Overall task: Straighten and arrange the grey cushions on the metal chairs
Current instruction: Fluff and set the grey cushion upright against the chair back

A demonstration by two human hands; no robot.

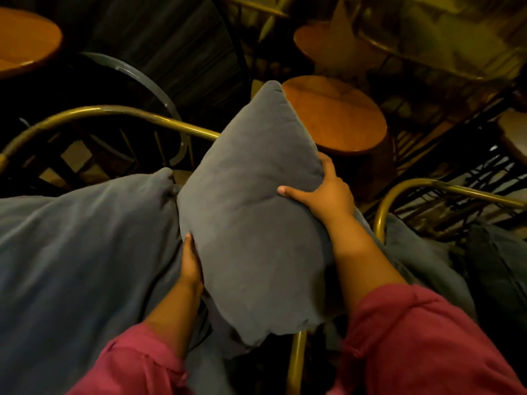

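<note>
A grey cushion [251, 212] is held up on end in the middle of the view, one corner pointing away from me. My left hand [190, 262] grips its left edge low down. My right hand [325, 192] grips its right edge, thumb across the front. A second, larger grey cushion [82, 252] lies on the metal chair at the left, whose brass-coloured curved rail [114, 112] arches behind it. To the right, another brass chair rail [422, 185] curves over more grey cushion fabric [419, 252].
Round wooden tables stand beyond the chairs: one straight ahead [339, 115], one at far left [25, 41], one further back [316, 41]. A dark cushion [499, 266] sits at the right edge. Dark metal chair frames crowd the back.
</note>
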